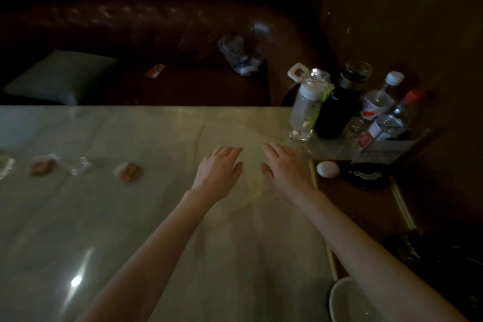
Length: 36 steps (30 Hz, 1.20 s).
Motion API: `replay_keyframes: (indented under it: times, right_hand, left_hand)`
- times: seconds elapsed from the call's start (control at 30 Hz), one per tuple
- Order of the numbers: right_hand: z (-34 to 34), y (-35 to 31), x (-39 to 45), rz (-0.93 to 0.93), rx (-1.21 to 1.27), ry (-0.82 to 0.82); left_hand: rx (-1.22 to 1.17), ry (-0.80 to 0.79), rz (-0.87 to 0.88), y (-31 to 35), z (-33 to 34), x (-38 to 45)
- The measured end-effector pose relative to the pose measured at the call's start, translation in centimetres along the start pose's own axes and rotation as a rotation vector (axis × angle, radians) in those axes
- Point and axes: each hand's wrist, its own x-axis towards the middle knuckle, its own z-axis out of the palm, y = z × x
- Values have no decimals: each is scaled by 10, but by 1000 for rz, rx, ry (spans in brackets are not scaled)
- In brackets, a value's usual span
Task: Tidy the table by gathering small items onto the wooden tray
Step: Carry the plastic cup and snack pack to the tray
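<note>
Both hands flat and empty over the pale marble table (pixel 130 217), fingers spread loosely, nothing gripped: left hand (pixel 218 172) and right hand (pixel 286 167) side by side near the table's right end. Wooden tray (pixel 366 206) just to the right of the right hand, its pale rim running away from the camera, long axis roughly front to back. Already on it: a white egg-shaped item (pixel 328 169), a dark round object (pixel 366 178), a cluster of bottles (pixel 347 104) at the far end.

Loose small items well off to the left, apart from both hands: a wrapped brown snack (pixel 130 171) nearest, then a clear crumpled wrapper (pixel 79 166), then another wrapped snack (pixel 41 166) farther left. All roughly in a row along the table's width, so leftward from the fingers, away from the tray. Left hand clearly the nearer one for the reach; right hand better placed for the drop-off.

Snacks small, tan-brown, in shiny clear film, possibly biscuits or pastries; too dim and blurred to be sure.
</note>
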Motion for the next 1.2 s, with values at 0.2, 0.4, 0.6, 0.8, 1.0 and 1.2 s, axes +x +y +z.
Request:
replay_keyframes:
  times: [0.2, 0.4, 0.6, 0.8, 1.0, 1.2]
  right_hand:
    - [10, -99, 27, -46, -2, -6]
    - [43, -198, 50, 9, 28, -28]
    - [77, -267, 76, 30, 77, -24]
    - [124, -299, 106, 60, 83, -55]
    - [170, -303, 132, 65, 51, -173]
    - [199, -298, 148, 163, 52, -205]
  left_hand:
    - [30, 60, -96, -95, -53, -49]
    - [41, 104, -178, -197, -92, -97]
    - [88, 86, -275, -287, -104, -120]
    - [43, 63, -426, -358, -92, -125]
    - [-234, 86, -568, -402, -62, -110]
    - [-373, 141, -642, -415, -35, -97]
